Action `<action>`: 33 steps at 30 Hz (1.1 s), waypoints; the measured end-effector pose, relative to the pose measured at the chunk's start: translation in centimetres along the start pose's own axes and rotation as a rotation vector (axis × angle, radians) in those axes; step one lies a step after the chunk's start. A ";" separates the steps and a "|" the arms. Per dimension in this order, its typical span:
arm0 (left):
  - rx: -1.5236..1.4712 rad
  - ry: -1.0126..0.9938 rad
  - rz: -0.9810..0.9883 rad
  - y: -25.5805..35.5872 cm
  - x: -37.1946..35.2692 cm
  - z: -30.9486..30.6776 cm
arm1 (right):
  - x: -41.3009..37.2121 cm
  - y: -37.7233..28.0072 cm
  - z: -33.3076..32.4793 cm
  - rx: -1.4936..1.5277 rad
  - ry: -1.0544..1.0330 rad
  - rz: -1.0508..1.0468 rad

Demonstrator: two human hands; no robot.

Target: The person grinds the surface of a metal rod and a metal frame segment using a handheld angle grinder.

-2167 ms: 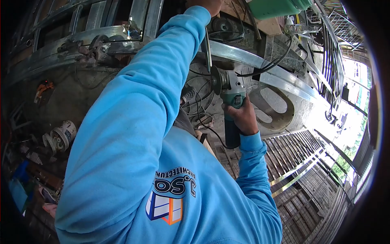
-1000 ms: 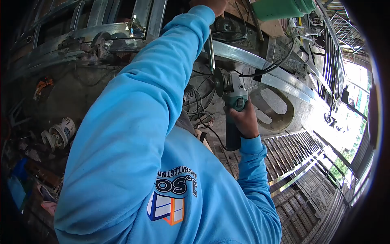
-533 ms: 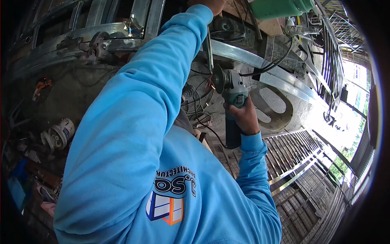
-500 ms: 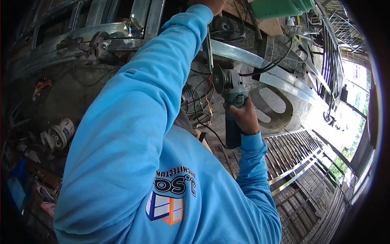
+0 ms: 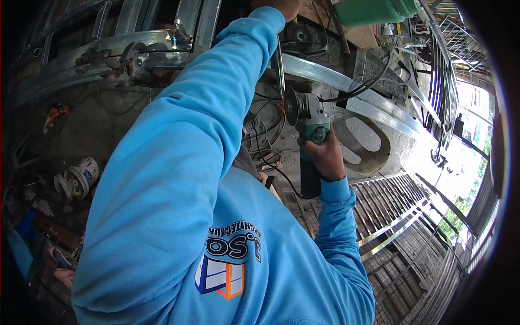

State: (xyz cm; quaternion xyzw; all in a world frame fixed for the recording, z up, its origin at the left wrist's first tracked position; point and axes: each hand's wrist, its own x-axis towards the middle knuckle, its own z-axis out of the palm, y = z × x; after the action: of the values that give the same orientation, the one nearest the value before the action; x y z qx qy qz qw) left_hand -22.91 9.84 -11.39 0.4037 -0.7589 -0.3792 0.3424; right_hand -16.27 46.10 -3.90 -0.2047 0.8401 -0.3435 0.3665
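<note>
My right hand [image 5: 326,154] is wrapped around the body of a green and grey angle grinder [image 5: 313,127]. Its disc [image 5: 291,106] is right at the lower end of a thin metal bar [image 5: 280,70], with a faint reddish streak below. My left hand [image 5: 277,5] is at the top edge, its fingers cut off by the frame. From beneath that wrist the bar runs down toward the disc. A dark cord [image 5: 276,170] trails by the grinder's rear end.
Galvanized steel tubes [image 5: 319,73] cross in front of me. A second grinder [image 5: 299,33] lies beyond them, near a green container [image 5: 374,11]. Coiled cables [image 5: 262,132] lie on the concrete floor. Metal grilles [image 5: 390,200] are at right, a white bucket [image 5: 84,176] at left.
The bright orange sparks below the disc have shrunk to a faint reddish streak. Both hands and the grinder stay almost in place.
</note>
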 end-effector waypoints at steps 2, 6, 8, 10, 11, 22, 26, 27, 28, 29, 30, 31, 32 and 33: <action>-0.018 -0.032 -0.026 0.1 0.0 -0.1 | 0.0 0.0 0.0 -0.009 0.002 -0.007; -0.037 -0.069 -0.053 1.1 -0.3 -1.3 | 0.1 -0.4 -0.1 -0.008 -0.011 0.000; -0.035 -0.052 -0.033 0.8 -0.2 -1.1 | 0.1 -0.5 -0.2 -0.006 -0.015 -0.004; -0.053 -0.049 -0.031 0.6 -0.1 -0.8 | 0.1 -0.9 -0.2 -0.012 -0.018 -0.025; -0.036 -0.027 -0.026 0.5 -0.2 -0.7 | 0.1 -1.2 -0.2 -0.011 -0.022 -0.041; -0.093 -0.058 -0.050 0.7 -0.3 -0.9 | 0.5 -0.3 -0.5 0.018 -0.070 0.012; -0.089 -0.066 -0.058 1.0 -0.4 -1.3 | 0.4 0.1 -0.3 0.262 -0.111 -0.069; -0.090 -0.039 -0.031 0.6 -0.4 -1.0 | 0.3 0.2 -0.4 0.174 -0.090 -0.151; -0.090 -0.011 -0.004 0.4 -0.4 -0.6 | 0.3 0.4 -0.5 0.085 -0.068 -0.233; -0.084 -0.003 -0.011 0.1 -0.2 -0.3 | 0.3 0.5 -0.6 -0.005 -0.046 -0.315; -0.077 0.004 -0.019 0.0 0.0 -0.2 | 0.3 0.1 -0.6 0.028 -0.071 -0.194; -0.071 0.011 -0.026 -0.1 0.1 0.0 | 0.4 -0.5 -0.6 0.062 -0.095 -0.073; -0.056 0.018 -0.012 -0.3 0.1 0.1 | 0.5 -0.9 -0.7 0.095 -0.119 0.048; -0.041 0.026 0.002 -0.3 -0.1 0.0 | 0.6 -0.7 -0.6 0.094 -0.107 0.009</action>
State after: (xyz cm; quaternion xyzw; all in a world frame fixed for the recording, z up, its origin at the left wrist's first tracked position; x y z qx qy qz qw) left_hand -22.77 9.82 -11.64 0.4005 -0.7470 -0.3891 0.3608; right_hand -17.04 45.53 -3.34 -0.2017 0.8032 -0.3692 0.4218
